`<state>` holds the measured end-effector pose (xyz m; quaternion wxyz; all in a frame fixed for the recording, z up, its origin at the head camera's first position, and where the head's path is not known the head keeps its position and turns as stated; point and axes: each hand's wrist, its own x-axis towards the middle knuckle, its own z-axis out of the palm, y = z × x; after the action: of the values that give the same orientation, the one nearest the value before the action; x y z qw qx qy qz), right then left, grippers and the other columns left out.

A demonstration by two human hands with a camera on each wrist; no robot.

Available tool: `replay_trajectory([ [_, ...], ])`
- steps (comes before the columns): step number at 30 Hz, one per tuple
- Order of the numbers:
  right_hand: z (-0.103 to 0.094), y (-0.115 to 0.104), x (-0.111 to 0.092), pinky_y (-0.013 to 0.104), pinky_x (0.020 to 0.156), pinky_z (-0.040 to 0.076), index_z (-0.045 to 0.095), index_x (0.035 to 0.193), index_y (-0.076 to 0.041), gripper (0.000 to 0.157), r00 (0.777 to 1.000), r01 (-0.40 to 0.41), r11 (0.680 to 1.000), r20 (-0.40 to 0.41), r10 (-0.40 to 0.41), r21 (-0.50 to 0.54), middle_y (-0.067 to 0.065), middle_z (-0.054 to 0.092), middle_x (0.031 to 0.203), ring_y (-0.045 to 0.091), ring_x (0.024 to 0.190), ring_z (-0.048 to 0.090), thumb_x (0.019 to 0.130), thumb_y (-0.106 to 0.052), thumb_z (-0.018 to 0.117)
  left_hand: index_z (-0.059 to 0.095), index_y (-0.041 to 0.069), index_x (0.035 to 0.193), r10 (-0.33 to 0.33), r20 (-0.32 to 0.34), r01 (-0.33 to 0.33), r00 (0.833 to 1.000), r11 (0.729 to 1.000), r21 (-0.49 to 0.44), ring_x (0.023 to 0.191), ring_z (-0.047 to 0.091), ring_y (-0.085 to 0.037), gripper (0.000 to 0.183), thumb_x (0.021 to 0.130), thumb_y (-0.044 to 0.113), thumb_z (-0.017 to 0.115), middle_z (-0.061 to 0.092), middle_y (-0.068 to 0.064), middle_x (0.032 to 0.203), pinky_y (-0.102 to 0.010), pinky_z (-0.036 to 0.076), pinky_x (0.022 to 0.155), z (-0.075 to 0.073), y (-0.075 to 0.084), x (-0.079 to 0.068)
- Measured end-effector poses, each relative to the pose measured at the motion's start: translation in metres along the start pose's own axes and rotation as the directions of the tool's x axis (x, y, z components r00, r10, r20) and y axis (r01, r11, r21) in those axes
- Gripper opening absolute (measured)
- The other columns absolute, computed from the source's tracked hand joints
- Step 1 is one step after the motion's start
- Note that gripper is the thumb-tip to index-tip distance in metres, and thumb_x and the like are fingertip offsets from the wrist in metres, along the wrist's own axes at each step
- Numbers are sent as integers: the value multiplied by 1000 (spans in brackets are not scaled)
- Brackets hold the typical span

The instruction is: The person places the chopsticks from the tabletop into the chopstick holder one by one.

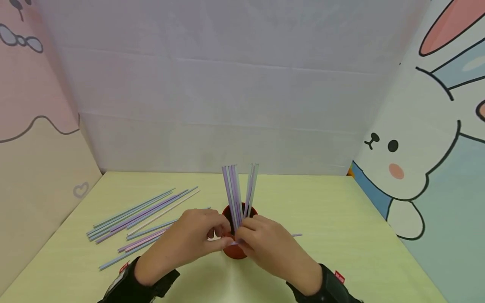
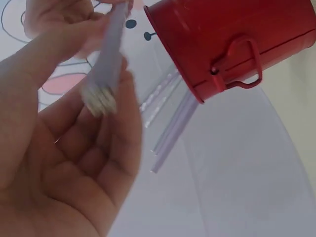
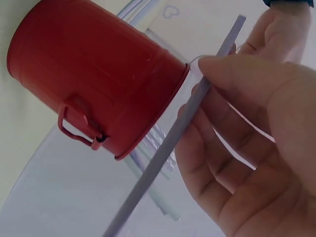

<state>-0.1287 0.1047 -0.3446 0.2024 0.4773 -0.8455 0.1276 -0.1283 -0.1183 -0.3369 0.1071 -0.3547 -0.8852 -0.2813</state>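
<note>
A thin purple stick (image 3: 163, 148) lies crosswise in front of a small red bucket (image 1: 234, 252). My right hand (image 1: 269, 244) pinches it between thumb and fingertips close to one end; the other end shows beyond the hand. On the left side of the bucket, my left hand (image 1: 197, 235) has its fingers loosely bent, with a gap between them and the thumb. Its thumb tip is right at the near end of the stick, which looks blurred in the left wrist view. Several purple and pale sticks (image 1: 232, 189) stand upright in the bucket.
Several loose blue, purple and white sticks (image 1: 140, 214) lie slanted on the left of the pale yellow table (image 1: 341, 235), some partly behind the left hand. A white back panel (image 1: 227, 105) and printed side panels (image 1: 435, 168) border the table. The bucket has a side handle (image 2: 242, 64).
</note>
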Motion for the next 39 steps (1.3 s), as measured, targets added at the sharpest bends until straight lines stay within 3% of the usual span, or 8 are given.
replay_trajectory([
  [5, -9, 7, -5, 15, 67, 46, 64, 89, -18, 17, 1000, -11, 995, 1, 11, 101, -10, 57, 86, 5, 75, 48, 79, -15, 78, 65, 26, 103, -64, -214, 39, 975, 992, -119, 68, 56, 2, 12, 94, 34, 62, 60, 19, 84, -22, 52, 60, 1, -21, 5],
  [9, -20, 13, -3, 13, 65, 47, 62, 92, -18, 18, 998, 9, 966, -69, 9, 258, -11, 56, 86, 2, 75, 50, 81, -11, 75, 60, 23, 116, -144, -283, 85, 948, 974, -211, 79, 59, -1, 22, 96, 32, 60, 62, 13, 93, -26, 54, 70, 7, -40, 8],
  [15, -45, 14, 12, 19, 61, 52, 60, 94, -14, 20, 974, 41, 891, -215, 65, 452, -9, 58, 86, 0, 72, 56, 82, -1, 69, 46, 21, 134, -281, -187, 201, 941, 911, -359, 102, 58, -11, 62, 83, 44, 72, 59, 6, 117, -34, 51, 86, 23, -55, 9],
  [22, -62, 6, 32, 31, 59, 56, 60, 90, -2, 21, 894, 2, 856, -384, 230, 516, 3, 62, 81, 11, 68, 61, 76, 11, 69, 36, 20, 142, -319, -73, 265, 945, 879, -397, 114, 50, -16, 96, 63, 39, 88, 49, 5, 132, -42, 45, 96, 43, -55, 10],
  [27, -54, 11, 36, 34, 65, 57, 59, 95, 4, 18, 822, -93, 817, -419, 386, 570, 10, 63, 84, 18, 73, 62, 80, 10, 67, 33, 21, 144, -284, -3, 257, 959, 874, -413, 115, 47, -17, 103, 60, 43, 89, 46, 6, 134, -45, 43, 97, 56, -53, 9],
  [31, -47, 18, 36, 33, 67, 57, 58, 99, 5, 17, 779, -134, 755, -403, 480, 641, 12, 63, 86, 22, 75, 63, 83, 8, 66, 32, 22, 144, -265, 25, 251, 964, 872, -421, 116, 46, -13, 103, 60, 44, 89, 45, 9, 134, -42, 44, 96, 62, -52, 9],
  [34, -47, 21, 37, 32, 68, 57, 58, 100, 5, 17, 762, -135, 723, -396, 513, 678, 12, 62, 86, 24, 74, 63, 85, 7, 65, 34, 22, 142, -261, 28, 248, 965, 872, -422, 118, 46, -10, 101, 60, 44, 89, 45, 10, 133, -38, 45, 95, 67, -53, 8],
  [39, -50, 23, 40, 31, 69, 56, 57, 101, 5, 17, 746, -123, 718, -413, 522, 685, 12, 61, 86, 27, 73, 63, 85, 7, 65, 38, 17, 139, -267, 39, 254, 963, 850, -461, 116, 48, -12, 93, 63, 34, 90, 50, 5, 129, -39, 46, 94, 66, -46, 9],
])
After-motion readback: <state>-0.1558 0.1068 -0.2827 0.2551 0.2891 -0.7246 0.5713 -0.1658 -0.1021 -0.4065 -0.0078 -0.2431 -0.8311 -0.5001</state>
